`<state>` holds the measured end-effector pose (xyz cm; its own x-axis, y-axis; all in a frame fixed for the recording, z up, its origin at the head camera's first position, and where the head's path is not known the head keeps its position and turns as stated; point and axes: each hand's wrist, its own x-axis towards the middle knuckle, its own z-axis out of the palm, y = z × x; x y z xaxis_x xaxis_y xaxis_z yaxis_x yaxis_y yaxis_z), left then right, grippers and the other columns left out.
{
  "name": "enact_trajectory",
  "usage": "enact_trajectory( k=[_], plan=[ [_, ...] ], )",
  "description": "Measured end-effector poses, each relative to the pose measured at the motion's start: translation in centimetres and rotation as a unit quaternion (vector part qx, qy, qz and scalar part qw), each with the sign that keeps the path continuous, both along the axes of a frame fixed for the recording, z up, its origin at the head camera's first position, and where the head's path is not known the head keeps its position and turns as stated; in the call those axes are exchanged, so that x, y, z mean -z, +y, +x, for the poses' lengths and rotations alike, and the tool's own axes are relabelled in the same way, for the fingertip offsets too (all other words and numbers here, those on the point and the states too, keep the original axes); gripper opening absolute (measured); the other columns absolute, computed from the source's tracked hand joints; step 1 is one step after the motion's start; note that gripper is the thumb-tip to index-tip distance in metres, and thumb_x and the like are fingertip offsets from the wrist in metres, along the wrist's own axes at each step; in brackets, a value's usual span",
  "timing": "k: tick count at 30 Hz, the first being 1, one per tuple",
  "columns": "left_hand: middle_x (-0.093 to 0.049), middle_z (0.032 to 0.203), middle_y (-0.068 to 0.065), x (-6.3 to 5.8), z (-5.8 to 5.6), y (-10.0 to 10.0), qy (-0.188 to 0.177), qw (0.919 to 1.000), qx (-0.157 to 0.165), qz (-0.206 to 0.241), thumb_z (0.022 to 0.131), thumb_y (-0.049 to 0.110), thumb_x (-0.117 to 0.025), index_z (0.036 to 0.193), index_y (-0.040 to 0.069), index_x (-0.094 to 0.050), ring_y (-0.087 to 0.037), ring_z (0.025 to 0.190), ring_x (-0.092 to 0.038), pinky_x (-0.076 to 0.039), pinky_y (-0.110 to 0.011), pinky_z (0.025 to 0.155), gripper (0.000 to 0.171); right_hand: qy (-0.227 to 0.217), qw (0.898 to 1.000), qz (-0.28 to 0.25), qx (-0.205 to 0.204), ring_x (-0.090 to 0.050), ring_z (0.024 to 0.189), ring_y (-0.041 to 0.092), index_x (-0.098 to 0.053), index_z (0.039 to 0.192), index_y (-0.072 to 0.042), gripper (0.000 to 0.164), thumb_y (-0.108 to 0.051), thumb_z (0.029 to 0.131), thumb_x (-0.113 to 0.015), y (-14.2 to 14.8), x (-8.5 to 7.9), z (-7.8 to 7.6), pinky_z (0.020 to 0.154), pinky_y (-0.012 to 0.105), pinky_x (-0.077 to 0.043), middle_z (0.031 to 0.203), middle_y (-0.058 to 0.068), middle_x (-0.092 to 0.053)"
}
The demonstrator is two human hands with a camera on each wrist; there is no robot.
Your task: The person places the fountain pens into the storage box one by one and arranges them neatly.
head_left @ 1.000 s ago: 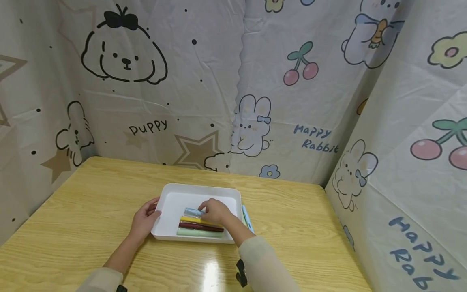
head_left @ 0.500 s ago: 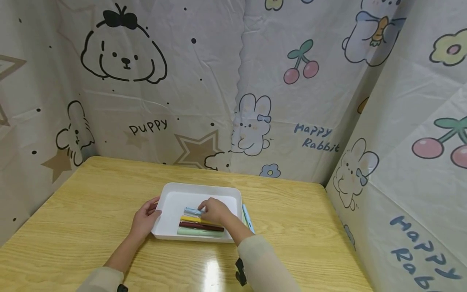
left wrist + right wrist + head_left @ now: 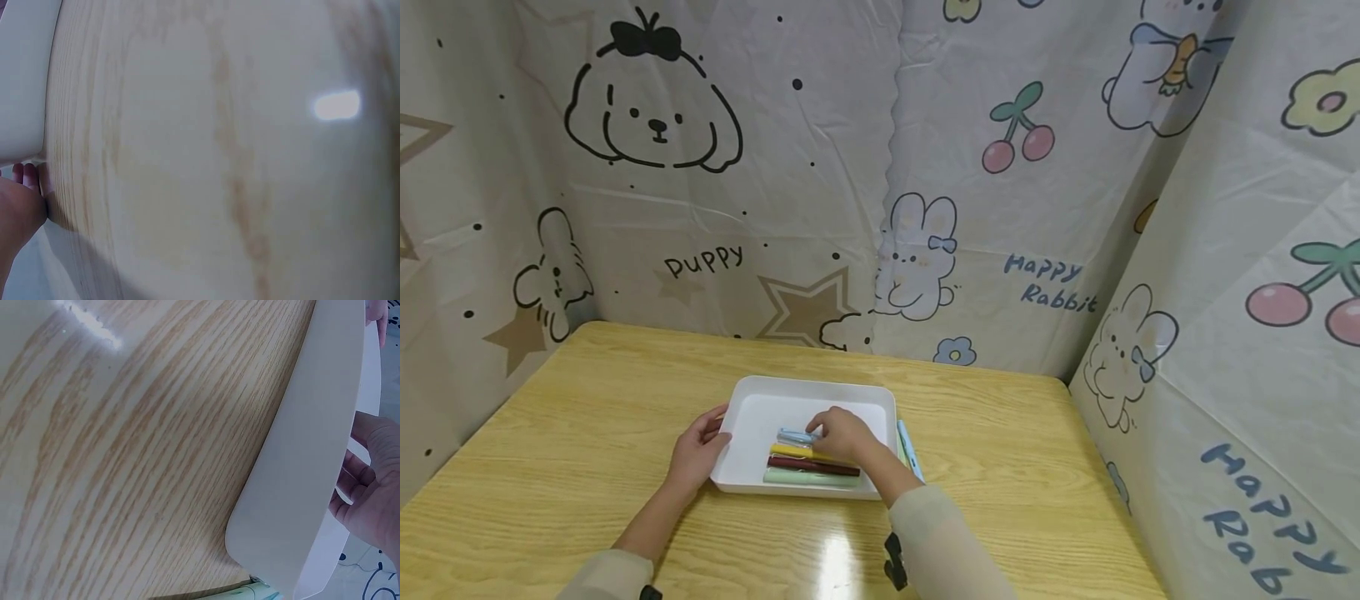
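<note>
A white rectangular tray [image 3: 812,392] lies on the wooden table, with pens side by side in it. My left hand [image 3: 697,450] holds the tray's left end, its thumb at the rim and its fingers along the outer side. Inside the tray, my right hand [image 3: 846,435] pinches a light blue pen [image 3: 796,436], whose right part the hand hides. Toward me lie a yellow pen [image 3: 790,452], a dark red pen [image 3: 805,464] and a light green pen [image 3: 805,477]. The right wrist view shows the right hand's curled fingers [image 3: 356,472] behind the tray wall.
Just outside the tray's right end, a blue pen [image 3: 908,448] lies on the table [image 3: 1000,467]. Part of a light green pen [image 3: 240,592] shows by the tray's corner in the right wrist view. Printed curtains [image 3: 820,167] hang behind the table and along both sides.
</note>
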<state>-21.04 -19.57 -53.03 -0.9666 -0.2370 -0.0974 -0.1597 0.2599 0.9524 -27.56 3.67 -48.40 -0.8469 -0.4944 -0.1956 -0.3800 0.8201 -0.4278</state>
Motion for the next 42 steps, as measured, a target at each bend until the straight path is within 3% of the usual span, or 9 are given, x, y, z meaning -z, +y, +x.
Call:
enact_trajectory(
  k=[12,23,36,42],
  plan=[
    [-0.046,0.136,-0.022,-0.12,0.07,0.09,-0.003,1.0000,0.001,-0.001,0.095,0.010,-0.046,0.143,0.009,-0.037,-0.030,0.121,-0.045,-0.041,-0.036,0.095,0.048,-0.006,1.000,-0.007,0.009,-0.051,0.074,0.011,-0.070,0.106,-0.016,0.024,-0.016,0.082,-0.067,0.24,-0.28,0.16,0.067,0.026,-0.043,0.088,-0.001,-0.062],
    [-0.047,0.135,-0.021,0.02,0.14,0.04,-0.002,1.0000,-0.003,-0.004,0.094,0.010,-0.047,0.142,0.010,-0.039,-0.028,0.120,-0.046,-0.038,-0.014,0.081,0.049,-0.007,1.000,-0.022,0.005,-0.050,0.073,0.010,-0.071,0.103,-0.017,0.022,-0.013,0.082,-0.067,-0.01,-0.39,0.40,0.066,0.025,-0.042,0.083,-0.003,-0.060],
    [-0.047,0.135,-0.022,-0.17,0.15,0.09,-0.002,1.0000,-0.002,-0.004,0.094,0.009,-0.047,0.142,0.009,-0.039,-0.028,0.119,-0.046,-0.039,-0.017,0.083,0.049,-0.001,1.000,-0.018,0.006,-0.050,0.072,0.010,-0.071,0.103,-0.016,0.023,-0.015,0.081,-0.067,0.14,-0.34,0.27,0.066,0.025,-0.043,0.086,-0.001,-0.062],
    [-0.047,0.135,-0.023,-0.29,0.13,0.06,0.002,1.0000,-0.001,-0.008,0.094,0.009,-0.046,0.142,0.008,-0.039,-0.030,0.120,-0.047,-0.041,-0.028,0.090,0.049,0.004,1.000,-0.009,0.010,-0.051,0.076,0.010,-0.070,0.105,-0.017,0.025,-0.017,0.080,-0.068,0.26,-0.38,0.12,0.069,0.027,-0.044,0.090,0.000,-0.061]
  ],
)
